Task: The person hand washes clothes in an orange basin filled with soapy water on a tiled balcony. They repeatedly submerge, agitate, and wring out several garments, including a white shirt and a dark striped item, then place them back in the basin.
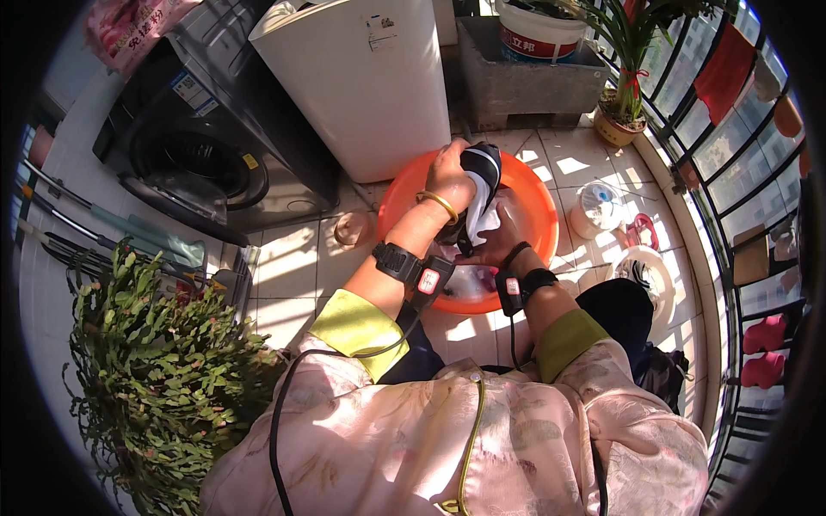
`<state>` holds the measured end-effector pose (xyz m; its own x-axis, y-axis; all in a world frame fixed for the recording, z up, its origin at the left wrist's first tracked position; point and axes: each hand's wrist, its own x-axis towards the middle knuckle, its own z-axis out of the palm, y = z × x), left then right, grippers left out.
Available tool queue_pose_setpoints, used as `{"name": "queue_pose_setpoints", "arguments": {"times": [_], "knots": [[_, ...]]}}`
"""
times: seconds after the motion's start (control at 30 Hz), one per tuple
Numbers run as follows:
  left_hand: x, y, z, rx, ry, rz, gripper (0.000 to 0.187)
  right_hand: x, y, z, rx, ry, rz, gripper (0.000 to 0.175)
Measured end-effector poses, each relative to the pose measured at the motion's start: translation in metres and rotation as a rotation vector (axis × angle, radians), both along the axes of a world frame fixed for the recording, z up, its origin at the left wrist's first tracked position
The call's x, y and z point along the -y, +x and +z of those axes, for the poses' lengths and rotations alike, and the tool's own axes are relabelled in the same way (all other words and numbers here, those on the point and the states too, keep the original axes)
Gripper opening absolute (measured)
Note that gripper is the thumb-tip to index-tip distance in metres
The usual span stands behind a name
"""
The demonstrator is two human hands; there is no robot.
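Observation:
My left hand [450, 177], with a gold-coloured bangle at its wrist, grips a black and white cloth item [481, 180], perhaps a shoe, above an orange plastic basin [542, 216]. My right hand [495, 240] is at the item's lower end, with its fingers spread beside the white part; whether it grips the item cannot be told. Water, partly hidden by my hands and wrist straps, lies in the basin.
A washing machine [200, 158] and a white cabinet-like appliance [381, 84] stand beyond the basin. On the right are a lidded white bucket [597, 209], a pale bowl with striped items [664, 290] and a railing. A leafy plant [161, 380] is at left.

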<state>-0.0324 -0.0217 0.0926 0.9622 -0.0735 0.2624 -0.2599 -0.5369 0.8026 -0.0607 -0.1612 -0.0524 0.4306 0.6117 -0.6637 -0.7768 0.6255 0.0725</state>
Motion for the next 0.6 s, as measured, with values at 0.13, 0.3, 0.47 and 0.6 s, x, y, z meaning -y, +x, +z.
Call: {"name": "queue_pose_setpoints", "arguments": {"times": [0.13, 0.3, 0.47, 0.6], "knots": [[0.013, -0.045, 0.009, 0.126, -0.045, -0.132, 0.036, -0.021, 0.013, -0.006, 0.384, 0.076, -0.077, 0.063], [-0.019, -0.068, 0.002, -0.294, -0.633, -0.284, 0.038, -0.018, 0.027, -0.031, 0.426, 0.03, -0.314, 0.046], [-0.114, -0.026, -0.033, -0.528, -1.364, -0.261, 0.034, -0.021, 0.035, 0.007, 0.58, -0.02, -0.413, 0.031], [-0.138, 0.001, -0.077, -0.624, -1.778, 0.155, 0.028, -0.033, 0.037, 0.068, 0.597, 0.096, -0.349, 0.025]]}}
